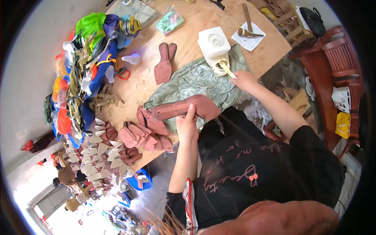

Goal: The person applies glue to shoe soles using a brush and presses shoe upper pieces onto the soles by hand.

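Note:
My left hand point(187, 126) is closed round a reddish-brown shoe sole point(172, 109), its thumb lying on top. The sole hangs flat over a crumpled grey-green plastic sheet point(188, 84) on the table. Farther right, my right hand point(246, 81) grips a pale-handled brush point(227, 69). The brush's far end is inside the cut opening of a white plastic jug point(214, 43), so its bristles are hidden. Beyond the sheet lie overlapping soles point(163, 64). A pile of similar reddish soles point(137, 135) sits at the table's near left edge.
A hammer point(247, 19) lies on white paper point(254, 38) at the far right of the wooden table point(270, 53). Bags and straps point(84, 66) crowd the left side. Many parts with pale pointed pieces point(100, 156) stand near left. A reddish-brown chair point(325, 78) stands right.

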`<act>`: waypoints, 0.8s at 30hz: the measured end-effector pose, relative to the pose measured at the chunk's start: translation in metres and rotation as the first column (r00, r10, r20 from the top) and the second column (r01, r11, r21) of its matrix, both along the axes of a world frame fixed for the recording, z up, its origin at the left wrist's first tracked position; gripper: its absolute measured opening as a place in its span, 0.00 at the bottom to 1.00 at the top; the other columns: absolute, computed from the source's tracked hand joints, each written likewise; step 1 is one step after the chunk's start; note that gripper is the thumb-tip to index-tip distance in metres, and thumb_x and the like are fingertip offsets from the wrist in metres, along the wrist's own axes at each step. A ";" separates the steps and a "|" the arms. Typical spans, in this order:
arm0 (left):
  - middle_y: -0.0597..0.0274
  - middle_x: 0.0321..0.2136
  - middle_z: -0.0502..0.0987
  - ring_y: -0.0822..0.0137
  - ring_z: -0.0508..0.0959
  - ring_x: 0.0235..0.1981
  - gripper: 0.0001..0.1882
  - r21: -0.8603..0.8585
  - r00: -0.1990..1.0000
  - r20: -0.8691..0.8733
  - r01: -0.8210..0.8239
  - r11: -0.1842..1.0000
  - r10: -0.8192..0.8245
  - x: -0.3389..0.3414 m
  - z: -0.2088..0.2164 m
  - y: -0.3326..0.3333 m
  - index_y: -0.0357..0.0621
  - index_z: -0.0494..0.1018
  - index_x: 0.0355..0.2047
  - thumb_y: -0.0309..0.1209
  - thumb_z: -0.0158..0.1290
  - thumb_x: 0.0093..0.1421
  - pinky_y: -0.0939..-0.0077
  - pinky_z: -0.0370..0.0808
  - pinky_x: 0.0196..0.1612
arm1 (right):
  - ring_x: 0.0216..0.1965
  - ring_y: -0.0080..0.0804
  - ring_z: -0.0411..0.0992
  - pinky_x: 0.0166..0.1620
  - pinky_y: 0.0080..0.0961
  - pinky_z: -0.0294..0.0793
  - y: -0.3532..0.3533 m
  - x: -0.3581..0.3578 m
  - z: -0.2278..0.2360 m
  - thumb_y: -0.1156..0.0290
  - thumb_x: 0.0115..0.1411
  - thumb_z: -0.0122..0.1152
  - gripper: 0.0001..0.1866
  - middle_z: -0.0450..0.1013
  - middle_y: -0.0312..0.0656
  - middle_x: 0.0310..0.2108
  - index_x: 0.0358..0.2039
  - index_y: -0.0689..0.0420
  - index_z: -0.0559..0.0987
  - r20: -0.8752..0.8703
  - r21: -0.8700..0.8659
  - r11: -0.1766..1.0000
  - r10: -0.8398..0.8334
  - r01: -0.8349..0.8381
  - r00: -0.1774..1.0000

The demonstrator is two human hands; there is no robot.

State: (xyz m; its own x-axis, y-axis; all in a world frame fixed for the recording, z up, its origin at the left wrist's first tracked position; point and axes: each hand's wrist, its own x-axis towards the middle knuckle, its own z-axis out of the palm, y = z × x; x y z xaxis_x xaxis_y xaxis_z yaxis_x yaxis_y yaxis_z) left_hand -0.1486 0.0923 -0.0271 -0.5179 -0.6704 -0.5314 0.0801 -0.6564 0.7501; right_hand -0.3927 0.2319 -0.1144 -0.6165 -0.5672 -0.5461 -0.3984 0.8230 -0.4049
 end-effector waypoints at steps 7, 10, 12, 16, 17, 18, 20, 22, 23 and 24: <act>0.63 0.41 0.74 0.69 0.75 0.40 0.14 0.042 0.998 -0.054 -0.027 0.999 0.030 0.000 -0.011 -0.002 0.43 0.63 0.48 0.30 0.50 0.64 0.71 0.72 0.42 | 0.36 0.51 0.75 0.40 0.43 0.73 -0.020 -0.035 0.016 0.59 0.55 0.55 0.18 0.76 0.55 0.33 0.30 0.63 0.79 -0.028 -0.055 0.996 -0.067 0.065 0.997; 0.62 0.43 0.73 0.68 0.74 0.43 0.13 0.087 0.989 -0.137 -0.037 0.996 0.049 -0.001 -0.013 -0.005 0.43 0.63 0.48 0.33 0.47 0.66 0.69 0.71 0.45 | 0.36 0.51 0.75 0.40 0.42 0.73 -0.023 -0.039 0.020 0.59 0.56 0.55 0.18 0.76 0.55 0.32 0.30 0.64 0.79 -0.053 0.014 1.000 0.011 -0.010 0.999; 0.60 0.46 0.72 0.65 0.73 0.47 0.14 0.060 0.988 -0.145 -0.045 0.997 0.053 -0.002 -0.018 -0.006 0.44 0.63 0.49 0.35 0.47 0.66 0.64 0.71 0.49 | 0.36 0.52 0.75 0.40 0.42 0.73 -0.027 -0.043 0.026 0.59 0.56 0.55 0.19 0.76 0.55 0.31 0.30 0.65 0.79 -0.059 0.048 0.997 0.055 -0.052 0.997; 0.60 0.48 0.71 0.63 0.73 0.49 0.15 0.117 0.993 -0.100 -0.048 0.992 0.060 -0.005 -0.020 -0.007 0.45 0.63 0.50 0.34 0.48 0.65 0.57 0.70 0.51 | 0.35 0.51 0.75 0.39 0.41 0.74 -0.031 -0.049 0.045 0.58 0.56 0.55 0.19 0.76 0.54 0.31 0.30 0.65 0.79 0.004 0.068 0.996 0.056 -0.056 0.998; 0.60 0.48 0.71 0.63 0.73 0.49 0.15 0.121 0.993 -0.101 -0.045 0.992 0.058 -0.007 -0.021 -0.007 0.45 0.63 0.50 0.34 0.48 0.65 0.57 0.70 0.51 | 0.35 0.50 0.75 0.39 0.41 0.74 -0.030 -0.049 0.048 0.58 0.56 0.55 0.19 0.76 0.54 0.31 0.30 0.65 0.79 0.012 0.067 0.997 0.044 -0.045 0.999; 0.60 0.48 0.72 0.63 0.73 0.49 0.15 0.115 0.993 -0.106 -0.035 0.993 0.048 -0.009 -0.022 -0.007 0.45 0.63 0.50 0.32 0.49 0.65 0.58 0.71 0.50 | 0.35 0.50 0.75 0.39 0.41 0.74 -0.028 -0.048 0.043 0.58 0.56 0.55 0.19 0.76 0.54 0.31 0.30 0.65 0.79 0.011 0.072 0.997 0.041 -0.042 0.999; 0.61 0.47 0.72 0.63 0.73 0.48 0.15 0.110 0.994 -0.106 -0.029 0.994 0.041 -0.013 -0.025 -0.007 0.45 0.63 0.50 0.30 0.50 0.64 0.59 0.71 0.50 | 0.33 0.51 0.75 0.38 0.42 0.73 -0.026 -0.043 0.029 0.58 0.56 0.55 0.19 0.76 0.54 0.28 0.27 0.65 0.79 0.038 0.035 0.999 0.004 -0.006 0.999; 0.60 0.45 0.73 0.63 0.74 0.46 0.14 0.100 0.987 -0.135 -0.073 0.992 0.086 -0.016 -0.026 -0.007 0.43 0.64 0.49 0.27 0.51 0.63 0.63 0.73 0.48 | 0.32 0.51 0.75 0.37 0.43 0.72 -0.011 -0.038 0.031 0.58 0.56 0.55 0.20 0.75 0.54 0.27 0.27 0.65 0.78 0.020 0.027 0.999 0.041 -0.041 0.999; 0.60 0.45 0.73 0.63 0.74 0.46 0.14 0.100 0.986 -0.138 -0.075 0.992 0.089 -0.018 -0.024 -0.008 0.43 0.64 0.49 0.27 0.51 0.63 0.63 0.73 0.48 | 0.30 0.52 0.74 0.36 0.44 0.72 -0.006 -0.038 0.036 0.57 0.57 0.55 0.20 0.75 0.54 0.25 0.26 0.65 0.78 -0.011 0.017 0.997 0.072 -0.072 0.997; 0.60 0.43 0.74 0.64 0.75 0.44 0.11 0.100 0.987 -0.129 -0.088 0.991 0.100 -0.021 -0.022 -0.007 0.42 0.66 0.45 0.27 0.50 0.63 0.64 0.73 0.48 | 0.30 0.52 0.74 0.36 0.44 0.72 -0.004 -0.037 0.042 0.57 0.57 0.55 0.20 0.75 0.54 0.25 0.26 0.65 0.78 -0.015 0.016 0.997 0.075 -0.075 0.997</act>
